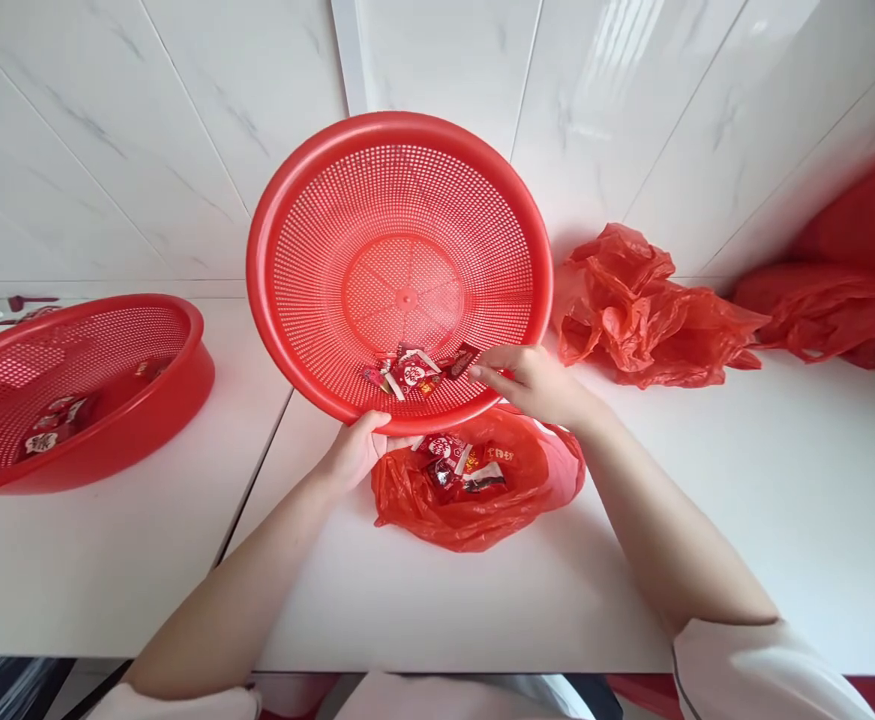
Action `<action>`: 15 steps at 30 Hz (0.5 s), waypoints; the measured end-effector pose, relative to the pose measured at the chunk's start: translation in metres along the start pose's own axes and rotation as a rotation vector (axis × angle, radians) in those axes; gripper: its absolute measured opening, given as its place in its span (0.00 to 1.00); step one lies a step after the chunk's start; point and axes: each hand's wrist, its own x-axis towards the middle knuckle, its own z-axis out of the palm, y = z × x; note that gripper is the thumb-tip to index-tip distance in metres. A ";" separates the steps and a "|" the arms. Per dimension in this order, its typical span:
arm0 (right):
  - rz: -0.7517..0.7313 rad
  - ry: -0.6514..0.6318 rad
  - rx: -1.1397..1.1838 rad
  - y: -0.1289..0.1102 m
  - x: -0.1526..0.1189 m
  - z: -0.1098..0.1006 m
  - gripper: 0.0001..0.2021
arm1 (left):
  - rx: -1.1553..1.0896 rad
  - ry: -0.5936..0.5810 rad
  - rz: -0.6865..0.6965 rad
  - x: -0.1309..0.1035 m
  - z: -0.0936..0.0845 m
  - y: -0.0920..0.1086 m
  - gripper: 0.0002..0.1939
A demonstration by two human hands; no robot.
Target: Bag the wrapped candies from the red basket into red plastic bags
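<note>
A red perforated basket (407, 200) is tipped toward me, with several small red and white packets (414, 370) gathered at its lower side. My left hand (358, 450) grips the basket's near rim, thumb over the edge. Inside the lower right part, my right hand (519, 380) pinches a dark red packet (462, 360) between thumb and fingers. Below the basket lies an opened red plastic bag (467, 525) holding similar packets (448, 465).
A second red basket (144, 420) with a few packets stands on the white table (317, 610) at left. Crumpled red bags (647, 320) lie at right by the tiled wall, with more red bags (842, 305) beyond them.
</note>
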 end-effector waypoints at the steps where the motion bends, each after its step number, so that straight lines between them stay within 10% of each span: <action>1: -0.014 -0.022 -0.045 0.000 0.001 0.003 0.15 | 0.009 -0.001 -0.008 -0.001 0.000 -0.001 0.14; 15: -0.119 -0.256 -0.218 0.002 0.001 0.041 0.24 | 0.032 -0.021 -0.026 0.000 0.001 -0.010 0.16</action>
